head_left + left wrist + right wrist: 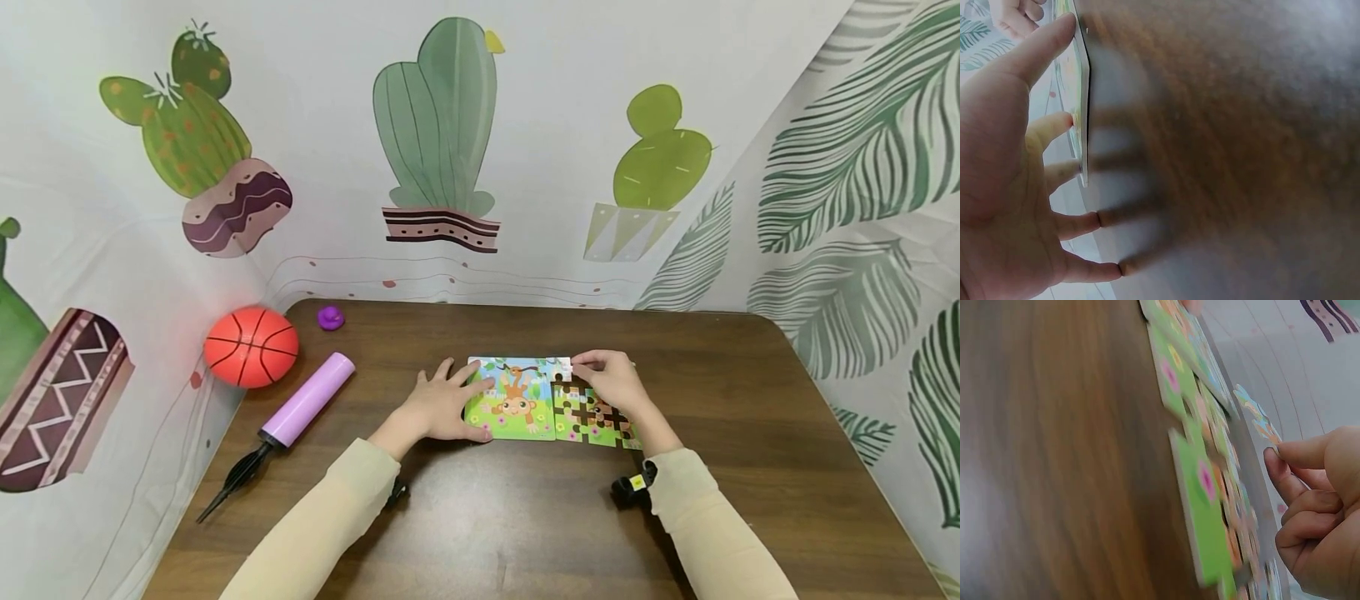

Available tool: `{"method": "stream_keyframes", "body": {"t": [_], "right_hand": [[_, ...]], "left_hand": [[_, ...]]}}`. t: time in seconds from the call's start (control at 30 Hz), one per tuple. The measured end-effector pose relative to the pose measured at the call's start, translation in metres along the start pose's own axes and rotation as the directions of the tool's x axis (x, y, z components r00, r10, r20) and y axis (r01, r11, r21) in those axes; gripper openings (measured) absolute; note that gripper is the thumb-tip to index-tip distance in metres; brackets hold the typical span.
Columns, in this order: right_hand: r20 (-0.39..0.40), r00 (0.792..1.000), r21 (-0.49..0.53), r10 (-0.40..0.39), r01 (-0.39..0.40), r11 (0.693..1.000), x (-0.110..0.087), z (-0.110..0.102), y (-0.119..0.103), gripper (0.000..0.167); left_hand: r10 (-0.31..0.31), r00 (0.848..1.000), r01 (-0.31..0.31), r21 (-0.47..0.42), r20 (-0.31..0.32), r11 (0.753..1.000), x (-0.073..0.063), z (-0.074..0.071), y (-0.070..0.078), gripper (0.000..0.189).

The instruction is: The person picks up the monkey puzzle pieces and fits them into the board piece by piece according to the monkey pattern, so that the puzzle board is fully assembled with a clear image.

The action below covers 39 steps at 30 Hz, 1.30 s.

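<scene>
My right hand (611, 381) pinches a small puzzle piece (1257, 414) between thumb and index finger, held above the far edge of the loose puzzle pieces (592, 417). Those pieces lie partly joined, with gaps between some of them. Directly left of them is a monkey picture board (517, 408), bright green and blue. My left hand (444, 406) is spread over the board's left edge, thumb and some fingertips on it. In the left wrist view, the other fingers (1088, 270) reach down to the table beside the board.
On the left of the brown wooden table (495, 517) lies a pink hand pump (309, 402) with a black nozzle. Behind it are a red toy basketball (251, 347) and a small purple toy (330, 317). A cactus-printed cloth (540, 167) hangs along the back.
</scene>
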State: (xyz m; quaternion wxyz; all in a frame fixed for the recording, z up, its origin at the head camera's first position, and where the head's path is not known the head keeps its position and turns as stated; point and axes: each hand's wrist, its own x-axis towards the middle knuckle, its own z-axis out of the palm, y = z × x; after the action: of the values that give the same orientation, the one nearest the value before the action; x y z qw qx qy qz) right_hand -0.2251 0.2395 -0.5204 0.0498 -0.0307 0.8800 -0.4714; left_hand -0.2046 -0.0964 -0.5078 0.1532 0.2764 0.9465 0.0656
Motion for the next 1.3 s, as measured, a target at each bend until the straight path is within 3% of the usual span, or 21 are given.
{"method": "stream_keyframes", "body": {"t": [0.57,1.07,1.3], "right_hand": [[0.071,0.997,0.060,-0.011,0.007,0.998,0.011,0.052,-0.039,0.021],[0.085,0.989,0.090,0.122,-0.129,0.988,0.016,0.071,-0.047,0.018],[0.081,0.989,0.055,0.123,-0.127,0.990,0.014,0.071,-0.051,0.018]], "left_hand": [[-0.005,1.000,0.005,-0.009,0.009,1.000,-0.002,0.002,0.000,0.095],[-0.016,1.000,0.016,-0.017,0.018,1.000,-0.002,-0.002,0.002,0.097],[-0.043,0.999,0.043,0.008,0.005,0.999,0.002,-0.002,0.005,0.101]]}}
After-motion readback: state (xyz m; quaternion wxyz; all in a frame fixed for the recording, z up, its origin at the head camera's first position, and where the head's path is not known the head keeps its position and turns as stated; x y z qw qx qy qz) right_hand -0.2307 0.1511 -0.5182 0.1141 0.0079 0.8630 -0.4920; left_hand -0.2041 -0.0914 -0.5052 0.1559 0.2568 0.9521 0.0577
